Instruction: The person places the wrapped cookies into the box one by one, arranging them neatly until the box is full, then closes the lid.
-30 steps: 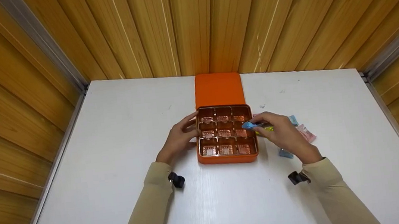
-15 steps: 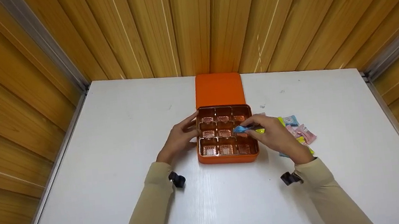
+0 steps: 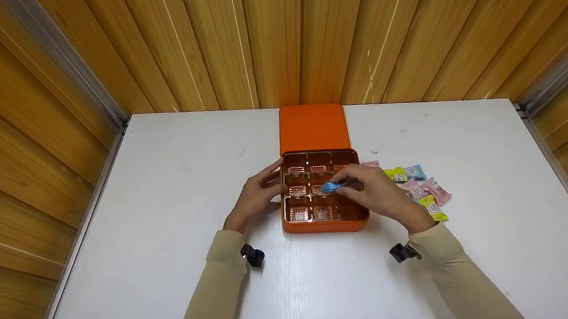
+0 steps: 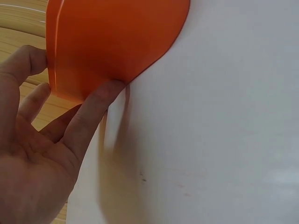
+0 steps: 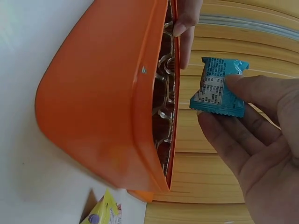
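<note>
Now the right hand (image 3: 377, 189), its grip pinching a blue packet (image 5: 213, 90), reaches farther left, seemingly lined up above the orange box (image 3: 323, 225)'s middle; the left hand (image 3: 254, 199) rests spread against the side.

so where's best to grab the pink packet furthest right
Probably by its right, near end, pinched from above and from the right: the pink packet lies slantwise at the edge of the group, with bare table on that side, while other packets crowd its left. The right hand would need to free itself of the blue packet first.
</note>
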The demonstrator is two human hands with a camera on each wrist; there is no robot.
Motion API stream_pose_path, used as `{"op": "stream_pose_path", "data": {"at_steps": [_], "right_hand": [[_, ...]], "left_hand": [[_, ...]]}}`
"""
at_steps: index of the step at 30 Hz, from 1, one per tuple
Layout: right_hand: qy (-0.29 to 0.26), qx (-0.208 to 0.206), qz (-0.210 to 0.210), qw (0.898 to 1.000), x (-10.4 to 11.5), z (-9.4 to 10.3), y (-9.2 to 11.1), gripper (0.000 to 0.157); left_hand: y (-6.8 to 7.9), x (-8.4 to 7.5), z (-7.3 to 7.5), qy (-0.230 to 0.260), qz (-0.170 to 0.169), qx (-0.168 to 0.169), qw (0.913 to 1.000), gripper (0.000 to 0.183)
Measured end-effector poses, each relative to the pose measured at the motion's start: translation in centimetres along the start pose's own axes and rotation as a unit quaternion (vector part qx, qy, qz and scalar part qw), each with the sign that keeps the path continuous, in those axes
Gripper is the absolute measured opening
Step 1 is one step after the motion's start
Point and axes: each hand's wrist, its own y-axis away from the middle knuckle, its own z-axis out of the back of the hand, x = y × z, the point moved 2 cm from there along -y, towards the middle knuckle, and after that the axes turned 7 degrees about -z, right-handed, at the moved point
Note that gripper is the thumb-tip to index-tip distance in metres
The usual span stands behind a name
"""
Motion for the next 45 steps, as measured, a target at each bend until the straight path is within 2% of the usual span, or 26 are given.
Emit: {"op": "stream_pose_path", "data": {"at_steps": [7,15,21,25,45], "right_hand": [[0.01,0.005,0.019,1.0,0.7,-0.8,-0.7,0.02],[-0.011,0.022,0.051,0.998,1.2,-1.8,-1.5,0.019],[-0.014,0.047,0.041,0.998,1.7,-2.4,-1.7,0.018],[-0.007,0.059,0.038,0.998,2.1,-2.8,-1.9,0.018],[0.019,0.109,0.091,0.99,3.3,-4.4,-3.3,0.023]], "left_hand": [[-0.1,0.1,0.0,0.001,0.002,-0.003,1.0,0.07],[-0.1,0.3,0.0,0.003,0.006,-0.001,1.0,0.07],[-0.1,0.3,0.0,-0.014,0.005,0.001,0.9999,0.07],[-0.1,0.3,0.0,-0.01,0.003,0.003,0.9999,0.071],[0.0,0.2,0.1,0.013,-0.011,0.005,0.9998,0.068]]}}
